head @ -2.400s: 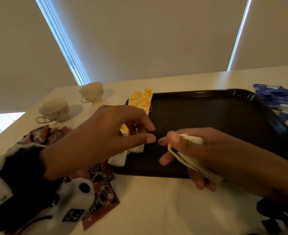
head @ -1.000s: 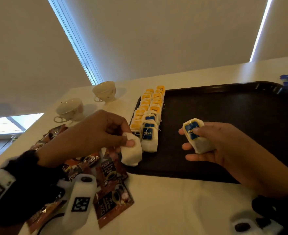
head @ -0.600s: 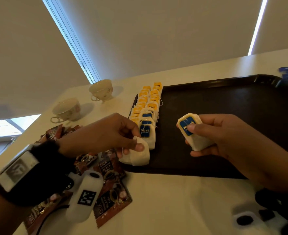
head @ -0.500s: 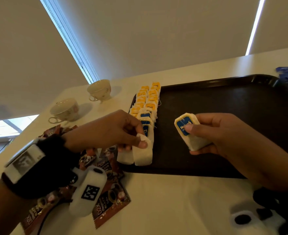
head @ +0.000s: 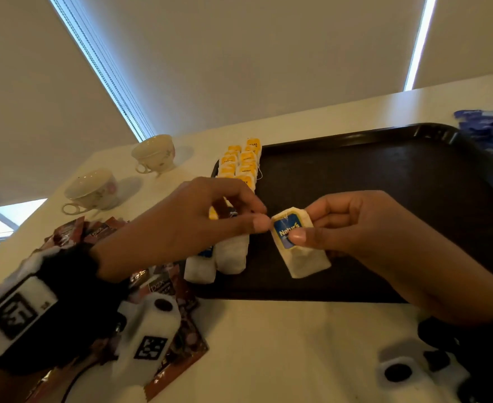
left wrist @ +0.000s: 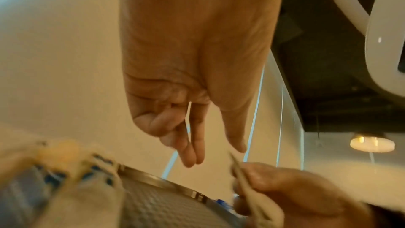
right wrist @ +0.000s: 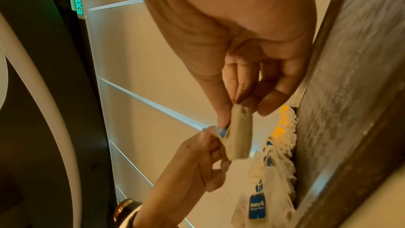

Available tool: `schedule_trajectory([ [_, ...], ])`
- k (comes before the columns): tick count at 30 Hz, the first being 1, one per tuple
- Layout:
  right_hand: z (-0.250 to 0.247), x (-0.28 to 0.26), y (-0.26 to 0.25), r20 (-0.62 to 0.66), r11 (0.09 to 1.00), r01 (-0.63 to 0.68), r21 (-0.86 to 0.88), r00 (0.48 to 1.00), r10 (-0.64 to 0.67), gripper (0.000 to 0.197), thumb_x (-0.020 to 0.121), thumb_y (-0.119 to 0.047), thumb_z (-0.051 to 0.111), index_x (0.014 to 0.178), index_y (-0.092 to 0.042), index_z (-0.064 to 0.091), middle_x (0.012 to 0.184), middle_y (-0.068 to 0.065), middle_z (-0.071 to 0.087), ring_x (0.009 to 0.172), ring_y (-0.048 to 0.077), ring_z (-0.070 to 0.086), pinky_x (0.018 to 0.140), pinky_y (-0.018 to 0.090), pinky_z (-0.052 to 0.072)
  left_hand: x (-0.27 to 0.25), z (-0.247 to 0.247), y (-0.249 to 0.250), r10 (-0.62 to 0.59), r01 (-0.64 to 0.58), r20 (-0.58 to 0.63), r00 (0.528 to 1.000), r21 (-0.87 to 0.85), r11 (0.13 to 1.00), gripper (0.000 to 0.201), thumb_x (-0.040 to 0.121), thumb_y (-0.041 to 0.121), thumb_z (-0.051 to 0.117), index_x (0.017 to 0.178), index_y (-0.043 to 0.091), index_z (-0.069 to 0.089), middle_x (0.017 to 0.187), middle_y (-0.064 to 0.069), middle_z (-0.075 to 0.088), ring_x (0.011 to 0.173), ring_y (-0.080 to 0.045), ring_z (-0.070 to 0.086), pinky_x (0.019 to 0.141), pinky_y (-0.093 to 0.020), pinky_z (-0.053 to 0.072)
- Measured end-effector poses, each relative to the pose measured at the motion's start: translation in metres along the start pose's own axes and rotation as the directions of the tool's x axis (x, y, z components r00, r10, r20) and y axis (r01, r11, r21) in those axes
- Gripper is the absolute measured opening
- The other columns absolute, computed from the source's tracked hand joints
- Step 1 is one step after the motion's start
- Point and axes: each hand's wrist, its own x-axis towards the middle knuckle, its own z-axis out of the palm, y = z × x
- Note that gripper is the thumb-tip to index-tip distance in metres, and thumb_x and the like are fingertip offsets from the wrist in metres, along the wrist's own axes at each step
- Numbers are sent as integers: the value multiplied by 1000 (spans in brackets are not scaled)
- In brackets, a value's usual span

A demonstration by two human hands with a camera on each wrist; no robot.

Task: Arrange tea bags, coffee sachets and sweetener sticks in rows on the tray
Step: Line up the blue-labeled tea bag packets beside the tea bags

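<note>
right hand pinches tea bag over tray | left hand thumb and forefinger at its tag; whether gripping, cannot tell | right wrist only: row's blue tags

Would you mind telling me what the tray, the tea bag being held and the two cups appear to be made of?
Tray: probably moulded plastic, dark, with a pebbled matte floor and a glossier rounded rim that catches light.
Tea bag: thin, off-white filter paper, slightly translucent and soft-edged, with a glossy blue printed card tag.
Cups: likely glazed ceramic or porcelain, cream and smooth, with a faint floral print.
</note>
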Motion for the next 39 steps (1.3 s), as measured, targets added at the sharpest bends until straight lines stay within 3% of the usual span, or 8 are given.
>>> schedule_trajectory([
  [3,2,-2,-1,36,1000,23,-20,999,-23,19,67,-18,72,84,-11,67,80,-1,74,75,11,71,63,21,58,-6,14,14,45,-34,104,994,-109,994,31,71,51,72,91,27,69,85,12,67,79,-1,60,63,-11,47],
  [8,-1,-3,-3,77,998,19,-66,997,-14,19,71,-19,73,89,-18,67,81,-4,73,78,8,69,69,23,57,-11,14,16,31,-23,32,999,-213,977,13,72,32,65,74,19,65,63,13,64,59,2,59,51,-7,43],
  [16,-6,-2,-2,-9,995,52,-88,999,-53,16,79,-30,67,95,-30,65,86,-5,71,78,4,68,75,28,58,-23,1,-28,-266,293,234,935,-91,952,19,71,33,68,72,14,68,59,9,65,53,2,57,53,-10,42],
  [21,-8,-2,-2,26,989,69,-134,997,-66,15,79,-31,66,94,-29,66,80,-7,70,77,4,68,75,28,57,-13,8,-37,-335,279,78,939,395,875,19,71,48,71,77,39,56,77,14,57,69,0,51,57,-11,35],
  [25,-10,-1,-3,37,985,76,-153,997,-71,15,80,-31,65,95,-29,65,80,-8,69,77,4,67,74,26,56,-10,8,-32,-199,163,34,979,444,881,67,61,65,64,118,44,36,105,25,38,90,2,39,74,-12,34],
  [28,-11,-1,-2,40,983,80,-168,996,-75,15,81,-31,64,96,-29,65,83,-6,69,77,3,67,73,24,57,-1,2,-39,-211,113,148,966,496,861,116,48,88,46,145,33,13,145,13,22,126,-6,21,102,-25,27],
  [33,-13,-2,-5,35,984,80,-162,997,-76,15,81,-31,63,96,-29,65,85,-6,70,77,2,67,72,22,57,28,-5,-42,-349,163,323,879,486,859,138,42,94,38,148,26,-18,157,8,-16,144,-12,-6,115,-35,9],
  [39,-15,-2,-4,17,987,71,-146,997,-70,14,82,-32,63,95,-31,65,86,-6,70,78,2,67,74,25,57,40,9,-48,-404,144,453,795,506,850,150,28,104,22,145,23,-26,153,5,-30,144,-14,-17,116,-34,1],
])
